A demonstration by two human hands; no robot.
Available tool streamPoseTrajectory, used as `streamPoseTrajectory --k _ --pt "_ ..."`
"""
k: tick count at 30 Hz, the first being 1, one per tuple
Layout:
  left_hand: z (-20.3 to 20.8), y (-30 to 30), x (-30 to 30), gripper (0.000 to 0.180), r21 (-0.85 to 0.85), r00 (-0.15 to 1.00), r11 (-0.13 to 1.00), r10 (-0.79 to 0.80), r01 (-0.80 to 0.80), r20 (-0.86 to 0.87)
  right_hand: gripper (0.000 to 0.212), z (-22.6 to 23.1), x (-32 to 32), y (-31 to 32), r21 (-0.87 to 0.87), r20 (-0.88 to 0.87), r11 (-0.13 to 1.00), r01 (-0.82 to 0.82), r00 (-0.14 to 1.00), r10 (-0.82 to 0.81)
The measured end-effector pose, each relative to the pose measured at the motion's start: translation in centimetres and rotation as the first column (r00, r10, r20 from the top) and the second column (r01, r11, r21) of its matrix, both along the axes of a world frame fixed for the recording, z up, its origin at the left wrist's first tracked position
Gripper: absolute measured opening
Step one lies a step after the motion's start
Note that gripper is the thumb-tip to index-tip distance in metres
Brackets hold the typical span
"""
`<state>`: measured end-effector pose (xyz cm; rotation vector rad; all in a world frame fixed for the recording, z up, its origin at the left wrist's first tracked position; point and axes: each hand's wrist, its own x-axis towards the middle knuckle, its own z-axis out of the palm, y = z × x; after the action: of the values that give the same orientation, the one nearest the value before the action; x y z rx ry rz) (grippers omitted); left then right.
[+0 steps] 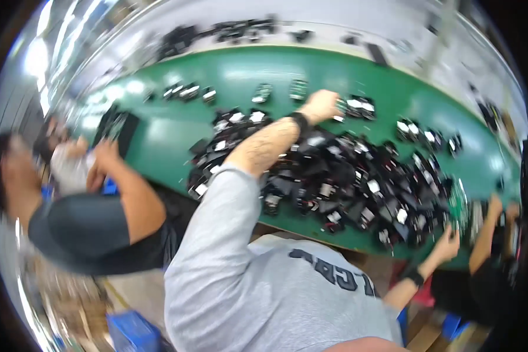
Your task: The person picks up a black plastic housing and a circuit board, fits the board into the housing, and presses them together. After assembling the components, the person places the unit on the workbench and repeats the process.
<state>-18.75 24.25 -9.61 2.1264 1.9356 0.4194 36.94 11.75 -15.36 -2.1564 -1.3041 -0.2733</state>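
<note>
My left hand (321,106), with a black band at the wrist, reaches over the green table to a row of small black-and-silver devices (359,108). Its fingers are bent round a small piece at the row's near end, too blurred to name. Lower at the right, my right hand (446,246) has its fingers closed at the lower end of a shiny green piece (457,206); glare blurs its shape. Between my hands spreads a large heap of black devices (340,170) with silver parts and wires.
The green table (176,132) curves across the view. Two small green-and-white pieces (298,90) and more device groups (431,138) lie beyond the heap. A co-worker (88,223) works at the left by a black box (123,130); another person's arms (486,232) are at the right.
</note>
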Motion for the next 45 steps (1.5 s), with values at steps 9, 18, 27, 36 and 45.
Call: streamPoseTrajectory --k 9,18,27,36,45 --pt "5.7 -5.5 -19.6 0.05 0.224 0.91 0.906 0.393 -0.359 -0.13 0.043 -2.9 2.9 0.7 -0.075 0.185 0.994 -0.084 0.978 0.097" --pt "-0.8 -16.8 -40.1 0.04 0.153 0.117 0.048 0.869 -0.987 0.482 0.044 -2.3 8.3 -5.1 -0.173 -0.103 0.819 -0.548 0.837 0.538" --pt "-6.0 -21.7 -54.9 0.034 0.279 0.083 -0.137 0.753 -0.951 0.653 0.059 -1.2 10.6 -2.3 -0.303 -0.241 0.709 -0.637 0.771 0.59" --pt "-6.0 -18.5 -64.3 0.047 0.322 0.247 0.166 0.941 -0.932 0.23 0.059 -0.2 10.0 -1.4 -0.359 -0.4 0.799 -0.482 0.853 0.335" --pt "-8.9 -12.7 -55.5 0.043 0.102 0.191 0.163 0.879 -0.981 0.437 0.059 -0.3 11.7 -6.4 -0.21 -0.492 0.906 -0.368 0.841 0.227"
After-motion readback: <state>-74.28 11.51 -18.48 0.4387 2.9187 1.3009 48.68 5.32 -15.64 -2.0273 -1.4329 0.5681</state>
